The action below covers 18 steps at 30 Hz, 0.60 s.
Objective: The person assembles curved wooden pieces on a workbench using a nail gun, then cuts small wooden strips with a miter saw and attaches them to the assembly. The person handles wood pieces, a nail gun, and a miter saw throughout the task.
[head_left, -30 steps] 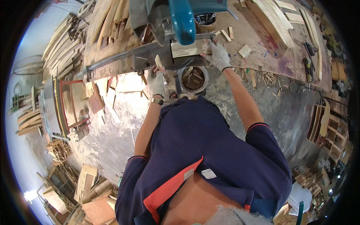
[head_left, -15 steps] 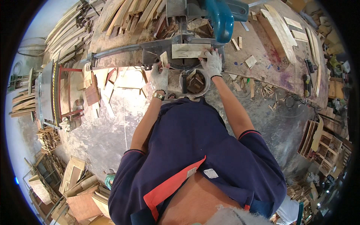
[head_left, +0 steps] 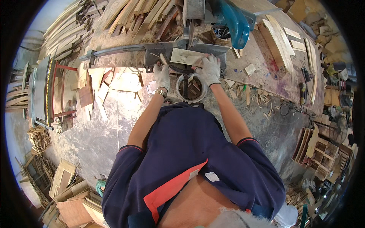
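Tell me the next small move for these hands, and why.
Probably the left hand should set down the small piece: it holds that beside the board, while only the right hand is on the board, at its right end, so freeing the left could help steady it.

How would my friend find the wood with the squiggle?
Find the saw's blue handle at the top. Below and left of it, on the grey metal base, the gloved right hand touches a pale board. Unlike the wooden strips behind, it bears a dark zigzag.
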Each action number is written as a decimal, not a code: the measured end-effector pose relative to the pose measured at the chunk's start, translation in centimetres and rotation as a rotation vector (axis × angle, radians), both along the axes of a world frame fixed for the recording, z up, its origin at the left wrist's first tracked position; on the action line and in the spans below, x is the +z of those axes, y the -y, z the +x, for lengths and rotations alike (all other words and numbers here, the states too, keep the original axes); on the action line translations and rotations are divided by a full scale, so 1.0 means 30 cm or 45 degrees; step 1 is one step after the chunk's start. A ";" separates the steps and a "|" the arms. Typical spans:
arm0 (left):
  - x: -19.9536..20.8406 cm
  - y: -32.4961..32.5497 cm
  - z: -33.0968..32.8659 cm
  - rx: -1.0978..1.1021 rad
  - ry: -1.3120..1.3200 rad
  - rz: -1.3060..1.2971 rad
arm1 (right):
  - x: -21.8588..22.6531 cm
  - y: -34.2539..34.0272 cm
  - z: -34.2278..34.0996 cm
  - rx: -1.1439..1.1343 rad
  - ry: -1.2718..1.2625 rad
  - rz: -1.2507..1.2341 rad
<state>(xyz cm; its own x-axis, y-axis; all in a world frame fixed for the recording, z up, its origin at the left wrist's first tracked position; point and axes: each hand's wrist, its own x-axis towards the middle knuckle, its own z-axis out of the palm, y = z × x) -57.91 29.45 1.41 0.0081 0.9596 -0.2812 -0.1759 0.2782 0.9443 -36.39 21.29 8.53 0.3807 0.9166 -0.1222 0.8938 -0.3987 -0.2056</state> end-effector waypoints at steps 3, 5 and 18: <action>-0.004 0.043 -0.036 0.092 0.658 -0.344 | -0.010 -0.032 -0.035 0.211 0.106 0.132; -0.007 0.044 -0.078 -0.034 0.886 -0.546 | 0.000 -0.047 -0.025 0.224 0.034 0.086; 0.085 0.110 -0.105 -0.305 0.557 -0.221 | 0.049 0.130 -0.186 -0.131 -0.970 0.406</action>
<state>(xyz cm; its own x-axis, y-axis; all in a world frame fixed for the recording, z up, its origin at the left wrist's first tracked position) -61.07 26.15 3.97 0.3741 0.8559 -0.3572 -0.4555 0.5050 0.7331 -41.97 17.40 10.00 0.3827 0.9160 -0.1204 0.4267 -0.2909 -0.8563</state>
